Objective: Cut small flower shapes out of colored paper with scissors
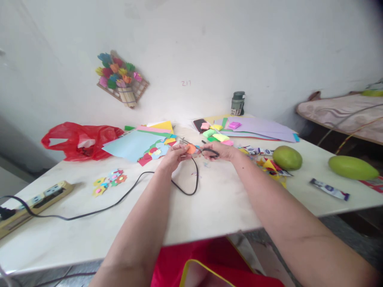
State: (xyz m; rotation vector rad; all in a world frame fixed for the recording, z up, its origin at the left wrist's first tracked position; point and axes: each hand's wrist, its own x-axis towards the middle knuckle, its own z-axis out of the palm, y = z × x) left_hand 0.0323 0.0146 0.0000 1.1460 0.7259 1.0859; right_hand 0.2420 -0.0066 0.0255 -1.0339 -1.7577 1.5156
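Over the middle of the white table, my left hand (176,154) pinches a small orange paper piece (190,149). My right hand (221,151) grips a pair of scissors (212,152) by its black handles, with the blades pointing left toward the orange paper. Whether the blades touch the paper I cannot tell. A black cord (196,179) loops on the table just below both hands. Small paper scraps lie near the hands. Left of my left hand are colored paper cutouts (154,150) and a light blue sheet (131,144).
A red plastic bag (80,139), finished paper flowers (110,182) and a power strip (38,203) are on the left. Colored packets (220,137), paper sheets (263,127) and a bottle (238,103) stand behind. Two green mangoes (287,158) and a tube (329,189) lie right.
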